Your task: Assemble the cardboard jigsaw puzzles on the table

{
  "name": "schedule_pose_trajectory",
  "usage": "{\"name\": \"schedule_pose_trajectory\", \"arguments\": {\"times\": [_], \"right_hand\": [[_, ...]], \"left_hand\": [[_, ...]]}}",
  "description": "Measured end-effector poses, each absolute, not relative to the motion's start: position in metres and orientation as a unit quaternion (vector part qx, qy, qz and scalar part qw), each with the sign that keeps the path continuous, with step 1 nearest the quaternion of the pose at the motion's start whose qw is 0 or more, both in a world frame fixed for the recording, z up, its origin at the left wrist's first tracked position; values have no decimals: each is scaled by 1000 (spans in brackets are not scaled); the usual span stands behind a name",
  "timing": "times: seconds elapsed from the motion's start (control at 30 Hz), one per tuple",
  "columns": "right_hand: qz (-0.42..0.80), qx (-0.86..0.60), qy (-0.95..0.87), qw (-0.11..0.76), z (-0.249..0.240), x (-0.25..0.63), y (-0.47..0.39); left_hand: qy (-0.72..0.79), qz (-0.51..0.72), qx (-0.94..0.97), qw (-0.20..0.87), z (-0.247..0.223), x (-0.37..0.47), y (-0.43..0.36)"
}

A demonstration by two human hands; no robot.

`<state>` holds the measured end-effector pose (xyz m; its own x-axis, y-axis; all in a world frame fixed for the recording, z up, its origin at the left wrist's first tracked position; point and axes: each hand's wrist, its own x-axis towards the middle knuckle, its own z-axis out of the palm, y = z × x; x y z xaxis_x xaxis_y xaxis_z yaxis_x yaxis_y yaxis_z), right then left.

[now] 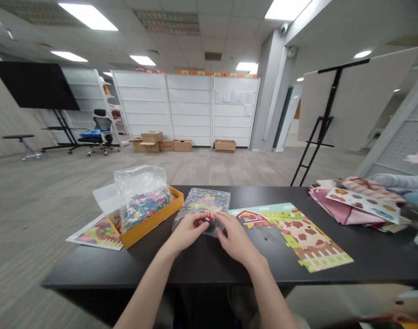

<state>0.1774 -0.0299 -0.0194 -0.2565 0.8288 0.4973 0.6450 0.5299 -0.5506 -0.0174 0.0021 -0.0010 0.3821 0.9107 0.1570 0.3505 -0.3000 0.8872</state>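
A clear plastic bag (214, 196) lies on the dark table in front of me, with colourful puzzle pieces (208, 214) showing on or in it. My left hand (188, 229) is at the bag's near left side, its thumb and fingers curled around a dark reddish puzzle piece that they mostly cover. Over the near right part of the bag rests my right hand (235, 235), fingers stretched forward and thumb apart. To its right lies a partly joined farm puzzle (306, 235) with a spotted cow, a white fence and a red barn.
An orange box (150, 228) at the left holds a clear bag of puzzle pieces (145, 205). A printed picture sheet (99, 235) lies beside it. Folded cloths (342, 210) and a sticker sheet (364, 204) sit at the right. A small brown spot (266, 238) shows near the puzzle.
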Motion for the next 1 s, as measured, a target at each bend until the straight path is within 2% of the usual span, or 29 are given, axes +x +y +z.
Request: {"name": "schedule_pose_trajectory", "arguments": {"times": [0.2,0.33,0.43,0.57,0.73,0.87,1.0], "right_hand": [[138,-442,-778,425,-18,168,-31],[157,-426,-788,415,-15,170,-35],[184,-421,-789,409,-9,181,-33],[141,-478,-759,420,-6,214,-14],[72,-591,-738,318,-14,249,21],[98,-597,-758,244,-13,252,42],[123,-595,-759,236,-10,253,56]], "left_hand": [[454,368,753,302,-8,0,7],[567,267,766,141,-5,8,5],[605,188,770,73,-3,9,0],[593,162,787,49,4,5,-7],[557,173,810,57,7,-7,-5],[516,179,834,78,12,-14,-3],[566,227,788,84,23,-14,-2]]}}
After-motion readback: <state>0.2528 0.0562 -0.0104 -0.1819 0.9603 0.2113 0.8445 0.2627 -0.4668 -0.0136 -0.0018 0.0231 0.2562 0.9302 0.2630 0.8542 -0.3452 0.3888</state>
